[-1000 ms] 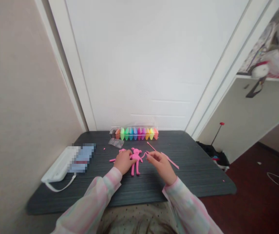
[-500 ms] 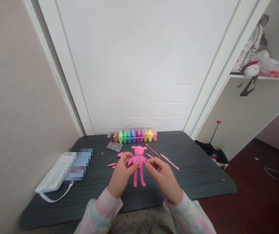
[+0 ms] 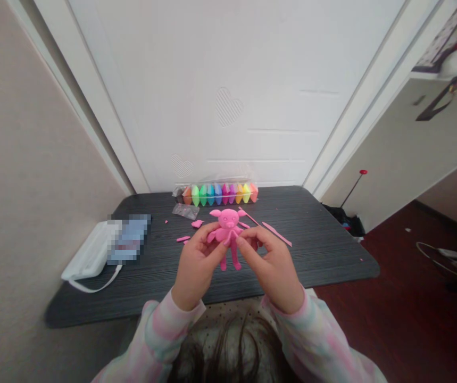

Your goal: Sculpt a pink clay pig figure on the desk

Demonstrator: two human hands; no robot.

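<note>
A pink clay figure (image 3: 228,219) with ears, a round head and two long legs is held upright above the table. My left hand (image 3: 196,260) is closed around the side of its body, thumb in front and fingers behind. My right hand (image 3: 270,260) is closed in a pinch at the figure's chest, on a thin pink clay strip (image 3: 234,233) lying against the front below the head. The thumbs nearly meet there, and the fingertips partly hide the body and arms.
Behind the figure stands a clear pack of coloured clay (image 3: 218,194), with a small plastic wrapper (image 3: 186,211) before it. Pink clay pieces (image 3: 197,224) lie left, pink modelling tools (image 3: 276,233) right. A white device with a cable (image 3: 92,252) lies at the table's left.
The figure has been lifted off the table by my left hand and turned to face me. My right hand has brought the thin strip from the right onto its chest. The view has tilted down.
</note>
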